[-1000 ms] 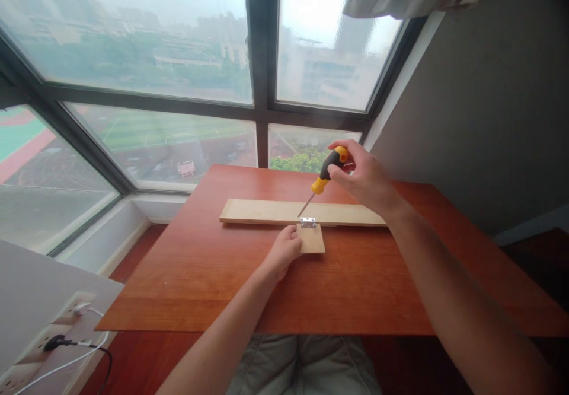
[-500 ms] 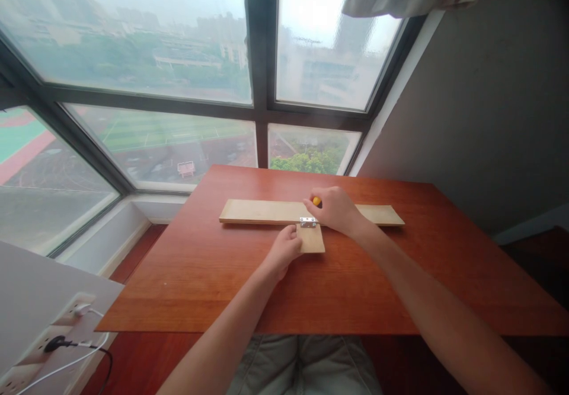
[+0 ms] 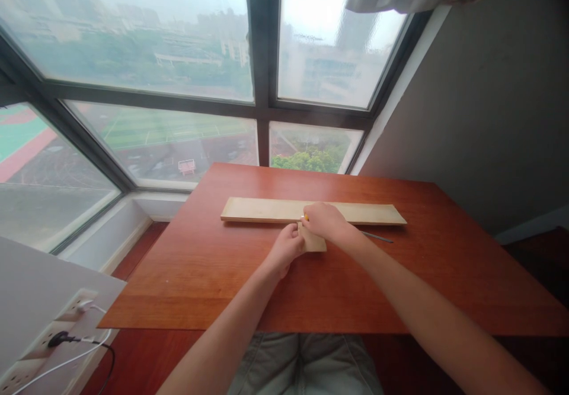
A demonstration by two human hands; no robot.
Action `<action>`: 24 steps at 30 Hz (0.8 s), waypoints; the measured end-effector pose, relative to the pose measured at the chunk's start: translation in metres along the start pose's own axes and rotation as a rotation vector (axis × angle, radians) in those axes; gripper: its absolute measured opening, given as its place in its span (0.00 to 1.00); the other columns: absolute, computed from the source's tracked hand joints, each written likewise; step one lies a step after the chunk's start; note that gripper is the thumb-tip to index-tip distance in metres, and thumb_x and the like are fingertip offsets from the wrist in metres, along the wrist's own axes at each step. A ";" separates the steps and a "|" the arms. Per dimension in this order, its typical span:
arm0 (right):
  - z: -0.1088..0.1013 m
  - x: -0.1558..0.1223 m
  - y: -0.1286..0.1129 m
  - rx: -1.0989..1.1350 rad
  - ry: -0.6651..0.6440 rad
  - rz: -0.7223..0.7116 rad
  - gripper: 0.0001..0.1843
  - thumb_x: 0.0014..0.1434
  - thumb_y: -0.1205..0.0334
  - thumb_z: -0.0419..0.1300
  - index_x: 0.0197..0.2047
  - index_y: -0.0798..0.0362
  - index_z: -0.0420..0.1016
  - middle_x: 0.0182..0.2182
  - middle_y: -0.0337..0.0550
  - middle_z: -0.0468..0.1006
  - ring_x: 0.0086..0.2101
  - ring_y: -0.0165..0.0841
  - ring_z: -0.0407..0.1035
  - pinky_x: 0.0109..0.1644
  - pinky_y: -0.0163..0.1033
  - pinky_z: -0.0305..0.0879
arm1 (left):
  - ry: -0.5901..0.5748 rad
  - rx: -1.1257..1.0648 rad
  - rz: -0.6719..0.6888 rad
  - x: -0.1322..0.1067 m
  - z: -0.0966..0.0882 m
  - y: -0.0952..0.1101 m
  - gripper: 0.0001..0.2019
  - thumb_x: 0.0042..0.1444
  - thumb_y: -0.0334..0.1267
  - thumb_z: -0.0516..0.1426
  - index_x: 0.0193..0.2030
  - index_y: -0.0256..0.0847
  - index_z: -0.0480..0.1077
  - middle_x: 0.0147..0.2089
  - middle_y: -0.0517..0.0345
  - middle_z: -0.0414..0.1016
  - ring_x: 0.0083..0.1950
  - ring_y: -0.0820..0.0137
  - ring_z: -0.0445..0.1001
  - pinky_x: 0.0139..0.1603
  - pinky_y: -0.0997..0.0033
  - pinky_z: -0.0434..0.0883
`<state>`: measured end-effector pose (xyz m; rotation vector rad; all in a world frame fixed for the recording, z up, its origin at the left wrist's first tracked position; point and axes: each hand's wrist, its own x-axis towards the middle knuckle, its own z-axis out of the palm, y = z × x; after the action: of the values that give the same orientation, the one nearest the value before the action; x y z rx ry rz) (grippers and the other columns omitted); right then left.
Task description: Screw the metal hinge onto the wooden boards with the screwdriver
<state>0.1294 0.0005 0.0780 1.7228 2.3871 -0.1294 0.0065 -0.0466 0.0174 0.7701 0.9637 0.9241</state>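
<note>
A long pale wooden board (image 3: 262, 210) lies across the far half of the red-brown table (image 3: 355, 288). A small wooden piece (image 3: 315, 243) butts against its near edge. My left hand (image 3: 287, 248) is closed on the left edge of that small piece. Curled low over the joint between the two pieces is my right hand (image 3: 325, 220), which hides the metal hinge there. It is closed over the screwdriver: a bit of yellow handle (image 3: 304, 217) shows at the fingers, and the thin metal shaft (image 3: 377, 238) sticks out to the right, flat along the table.
Large windows with dark frames (image 3: 262, 110) stand beyond the table's far edge, and a grey wall (image 3: 489, 116) runs along the right. A white power strip with plugged cables (image 3: 66, 330) sits at the lower left. My lap (image 3: 306, 365) shows under the near edge.
My right hand came down from above the board with the screwdriver and now rests over the hinge. The screwdriver went from slanted, tip on the hinge, to lying flat, shaft pointing right. The left hand stayed.
</note>
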 end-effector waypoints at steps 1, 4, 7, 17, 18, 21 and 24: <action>-0.002 -0.001 -0.001 -0.007 -0.002 -0.014 0.18 0.65 0.54 0.58 0.55 0.53 0.70 0.51 0.48 0.73 0.46 0.36 0.71 0.49 0.48 0.71 | -0.002 0.002 -0.001 0.001 0.000 -0.001 0.16 0.43 0.22 0.54 0.40 0.36 0.68 0.36 0.54 0.78 0.32 0.73 0.75 0.32 0.78 0.70; -0.009 -0.004 -0.003 -0.020 0.019 -0.066 0.17 0.65 0.54 0.58 0.53 0.54 0.71 0.49 0.47 0.74 0.44 0.35 0.72 0.47 0.47 0.71 | -0.014 -0.011 0.002 0.002 -0.001 -0.003 0.17 0.42 0.22 0.53 0.41 0.36 0.68 0.37 0.53 0.78 0.33 0.71 0.76 0.33 0.76 0.70; -0.014 -0.008 -0.005 -0.032 0.058 -0.106 0.11 0.66 0.59 0.56 0.48 0.53 0.73 0.43 0.46 0.77 0.41 0.36 0.73 0.43 0.43 0.69 | -0.018 -0.019 0.012 0.003 -0.001 -0.003 0.17 0.42 0.22 0.53 0.41 0.36 0.68 0.36 0.53 0.78 0.32 0.72 0.75 0.33 0.76 0.71; -0.016 -0.013 -0.003 -0.039 0.141 -0.199 0.08 0.59 0.67 0.55 0.42 0.51 0.72 0.40 0.46 0.79 0.37 0.38 0.74 0.32 0.36 0.56 | -0.011 -0.019 0.027 0.004 -0.002 -0.005 0.15 0.41 0.23 0.54 0.39 0.36 0.68 0.33 0.57 0.75 0.30 0.74 0.73 0.35 0.74 0.72; -0.016 -0.013 -0.001 -0.032 0.149 -0.196 0.08 0.59 0.68 0.55 0.42 0.51 0.72 0.40 0.45 0.79 0.37 0.38 0.74 0.32 0.36 0.56 | -0.013 -0.013 0.025 0.004 -0.001 -0.005 0.15 0.41 0.23 0.54 0.39 0.36 0.68 0.33 0.56 0.76 0.31 0.73 0.74 0.35 0.74 0.72; -0.013 -0.014 0.005 -0.001 0.170 -0.183 0.09 0.59 0.69 0.55 0.41 0.50 0.72 0.40 0.43 0.80 0.38 0.37 0.73 0.32 0.37 0.54 | -0.015 -0.002 0.017 0.003 -0.001 -0.005 0.16 0.42 0.23 0.54 0.40 0.36 0.68 0.35 0.54 0.78 0.32 0.72 0.75 0.35 0.74 0.72; -0.009 -0.012 0.008 0.049 0.180 -0.173 0.08 0.59 0.67 0.56 0.41 0.48 0.72 0.41 0.41 0.80 0.39 0.36 0.73 0.32 0.36 0.54 | -0.015 -0.010 0.019 0.002 -0.001 -0.004 0.18 0.41 0.23 0.54 0.41 0.36 0.68 0.37 0.53 0.79 0.35 0.70 0.77 0.36 0.74 0.72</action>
<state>0.1399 -0.0059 0.0900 1.6084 2.6837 -0.0598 0.0075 -0.0462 0.0133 0.7784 0.9397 0.9378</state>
